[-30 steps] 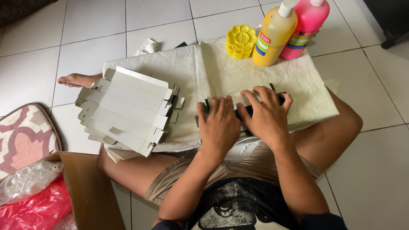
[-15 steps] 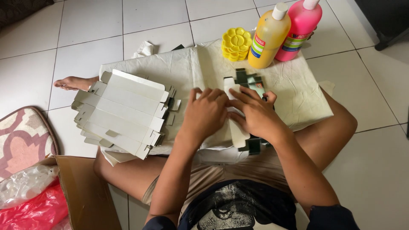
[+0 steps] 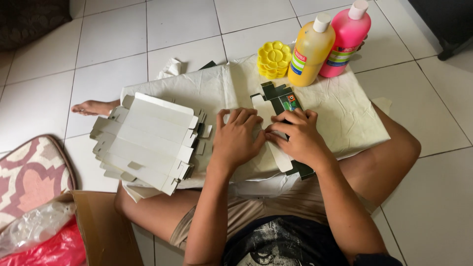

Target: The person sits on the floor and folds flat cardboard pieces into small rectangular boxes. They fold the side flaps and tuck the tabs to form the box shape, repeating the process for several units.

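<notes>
We see a flattened carton blank [image 3: 282,101], dark green on its printed side and pale on the other, lying on a cream paper sheet [image 3: 345,113] spread over the person's lap. The left hand [image 3: 238,140] lies flat with fingers spread, pressing down on the blank's pale middle. The right hand [image 3: 298,137] rests beside it, touching it, fingers curled onto the blank; whether it pinches a fold we cannot tell, since both hands cover that part. To the left, partly on the sheet, sits a stack of pale carton blanks [image 3: 148,143]. At the sheet's far edge stand a yellow flower-shaped paint palette [image 3: 274,59], a yellow paint bottle [image 3: 310,51] and a pink paint bottle [image 3: 346,42], the bottles touching. A patterned cushion [image 3: 29,175], a brown cardboard box [image 3: 103,226] and a red plastic bag [image 3: 49,251] lie on the tiled floor [image 3: 98,59] at lower left.
</notes>
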